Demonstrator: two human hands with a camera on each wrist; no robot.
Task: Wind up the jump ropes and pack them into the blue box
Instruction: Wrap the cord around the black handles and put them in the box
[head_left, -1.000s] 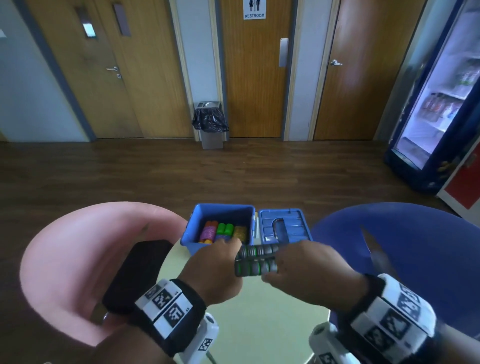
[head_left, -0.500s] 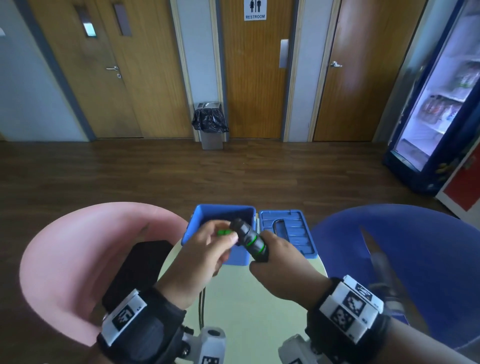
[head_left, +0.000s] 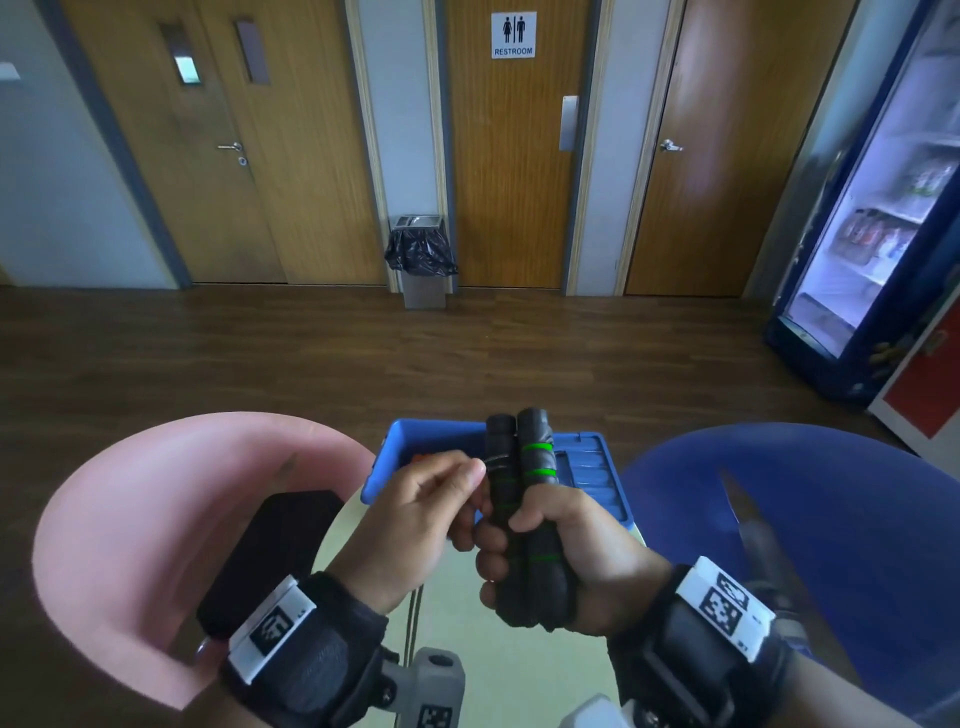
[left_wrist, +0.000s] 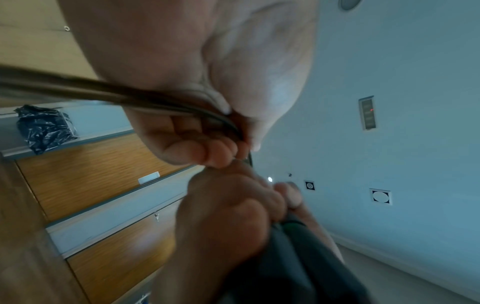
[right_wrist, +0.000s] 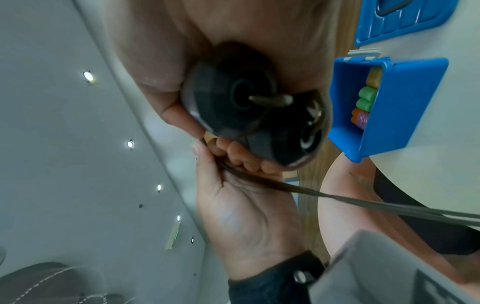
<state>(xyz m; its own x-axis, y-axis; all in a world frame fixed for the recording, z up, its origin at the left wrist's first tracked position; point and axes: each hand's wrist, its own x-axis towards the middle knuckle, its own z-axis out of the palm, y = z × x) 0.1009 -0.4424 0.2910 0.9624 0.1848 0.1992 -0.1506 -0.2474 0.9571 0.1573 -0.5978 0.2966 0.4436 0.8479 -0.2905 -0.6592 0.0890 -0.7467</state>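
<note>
Two black jump rope handles (head_left: 524, 499) with green bands stand upright, side by side, above the pale bench (head_left: 498, 639), clenched in our right grip (head_left: 576, 561). Our left grip (head_left: 415, 514) pinches the rope's cord (left_wrist: 145, 102) beside them. Beyond, the open blue box (head_left: 405, 457) sits at the bench's far edge, between a pink chair (head_left: 130, 519) and a blue chair (head_left: 831, 519).

3 wooden doors (head_left: 511, 156) line the far wall above a dark wood floor (head_left: 311, 353). A lined bin (head_left: 422, 265) stands between 2; a lit drinks fridge (head_left: 872, 234) stands right.
</note>
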